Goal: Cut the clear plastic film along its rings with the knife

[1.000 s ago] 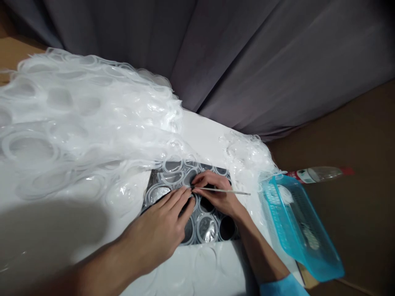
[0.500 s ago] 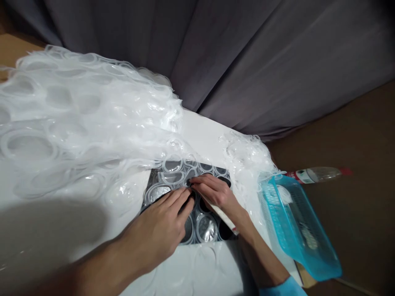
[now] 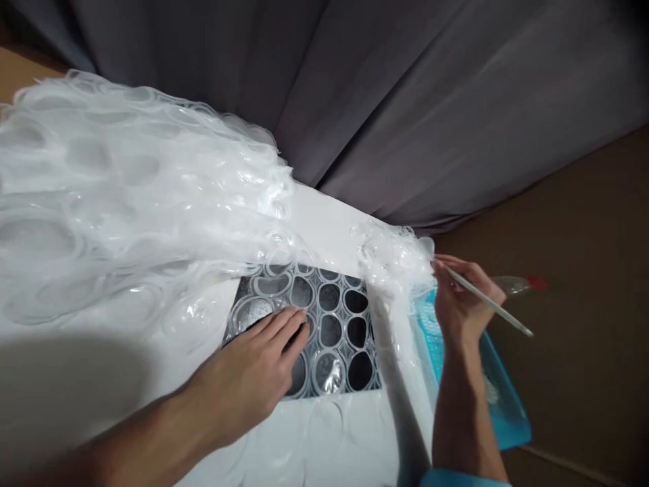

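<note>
Apparently for steadiness, the left hand (image 3: 256, 372) is laid flat over the perforated translucent sheet (image 3: 329, 372), with its fingers close together and extended; nothing can be seen gripped in it, though whatever lies beneath the palm is hidden. The sheet is spread over a dark rectangular panel (image 3: 360, 370) near the middle of the view, just towards 6 o'clock, and its rounded outlines are probably made easier to read by that dark backing.

At 3 o'clock from the panel, the right hand (image 3: 464, 297) is raised near the blue basket (image 3: 512, 423), its thumb and fingers narrowed on a slender pale stick (image 3: 489, 301). By this pinch the stick is angled down towards 4 o'clock, clear of the sheet. A small translucent disc (image 3: 426, 247) is seen by the fingertips, but whether it is held or merely rests against the loose pile (image 3: 388, 253) cannot be told.

That pile is gathered at 1 o'clock from the panel, on the white tabletop (image 3: 322, 220), perhaps so that small pieces can be dropped within easy reach. A much larger heap of clear sheeting (image 3: 152, 169) is spread towards 10 o'clock. Beyond the right hand, a bottle with a red cap (image 3: 536, 283) is partly hidden.
</note>
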`<act>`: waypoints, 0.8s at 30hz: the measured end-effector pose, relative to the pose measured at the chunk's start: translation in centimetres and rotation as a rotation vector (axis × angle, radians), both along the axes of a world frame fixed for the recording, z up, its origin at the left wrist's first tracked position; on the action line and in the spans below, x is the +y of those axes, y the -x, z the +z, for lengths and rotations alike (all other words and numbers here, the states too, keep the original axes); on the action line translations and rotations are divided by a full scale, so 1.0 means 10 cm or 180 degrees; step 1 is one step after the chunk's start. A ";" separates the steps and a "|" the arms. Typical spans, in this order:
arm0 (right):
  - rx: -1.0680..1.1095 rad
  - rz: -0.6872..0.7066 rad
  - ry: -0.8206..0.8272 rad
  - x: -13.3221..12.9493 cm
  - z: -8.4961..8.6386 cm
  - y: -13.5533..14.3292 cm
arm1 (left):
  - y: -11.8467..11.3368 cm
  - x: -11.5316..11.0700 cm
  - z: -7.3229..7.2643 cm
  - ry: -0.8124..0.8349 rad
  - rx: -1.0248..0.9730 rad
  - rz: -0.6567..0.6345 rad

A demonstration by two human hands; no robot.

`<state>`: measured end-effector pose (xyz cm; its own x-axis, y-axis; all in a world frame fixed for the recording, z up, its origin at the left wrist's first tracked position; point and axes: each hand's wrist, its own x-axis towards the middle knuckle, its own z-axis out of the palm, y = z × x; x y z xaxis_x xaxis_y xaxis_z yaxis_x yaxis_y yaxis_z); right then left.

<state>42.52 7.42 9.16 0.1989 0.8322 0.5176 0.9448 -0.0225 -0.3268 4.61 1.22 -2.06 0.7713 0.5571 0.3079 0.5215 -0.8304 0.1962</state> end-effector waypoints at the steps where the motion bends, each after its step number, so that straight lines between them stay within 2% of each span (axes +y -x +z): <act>1: -0.0260 -0.0201 0.0420 -0.06 -0.01 -0.11 | 0.00 -0.01 0.02 -0.0020 -0.0025 0.0012; 2: -0.0503 -0.0415 0.0881 -0.12 -0.04 -0.18 | 0.00 -0.01 0.06 -0.0030 -0.0057 0.0035; 4: -0.0787 -0.0736 0.1445 -0.19 -0.11 -0.24 | 0.03 0.00 0.14 0.0014 -0.0116 0.0136; 6: -0.0734 -0.0722 0.1567 -0.20 -0.17 -0.17 | 0.11 0.07 0.24 0.0108 -0.0207 0.0369; 8: -0.0367 -0.0253 0.1435 -0.17 -0.18 0.01 | 0.24 0.18 0.32 0.0180 -0.0371 0.0795; 10: 0.0175 0.0525 0.1359 -0.13 -0.15 0.29 | 0.38 0.31 0.38 0.0340 -0.0466 0.1371; 12: 0.0740 0.1354 0.1382 -0.09 -0.12 0.63 | 0.49 0.42 0.41 0.0795 -0.0447 0.1840; 14: 0.1273 0.2031 0.1351 -0.04 -0.13 0.99 | 0.54 0.48 0.40 0.1259 -0.0463 0.2030; 17: 0.1585 0.2804 0.1323 0.04 -0.24 1.46 | 0.51 0.46 0.33 0.1446 -0.0626 0.1970; 19: 0.1686 0.3104 0.1375 0.09 -0.36 1.66 | 0.46 0.40 0.26 0.1382 -0.0848 0.1809; 21: 0.1783 0.3178 0.1499 0.12 -0.49 1.76 | 0.44 0.33 0.20 0.1429 -0.1126 0.1552; 24: 0.1960 0.3050 0.1702 0.11 -0.65 1.74 | 0.45 0.31 0.14 0.1797 -0.1529 0.1301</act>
<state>25.09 8.49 2.71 -0.5119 0.8523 0.1080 0.3494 0.3214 -0.8801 0.08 4.32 -0.66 0.3322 0.9324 0.1426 0.5132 -0.3055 0.8020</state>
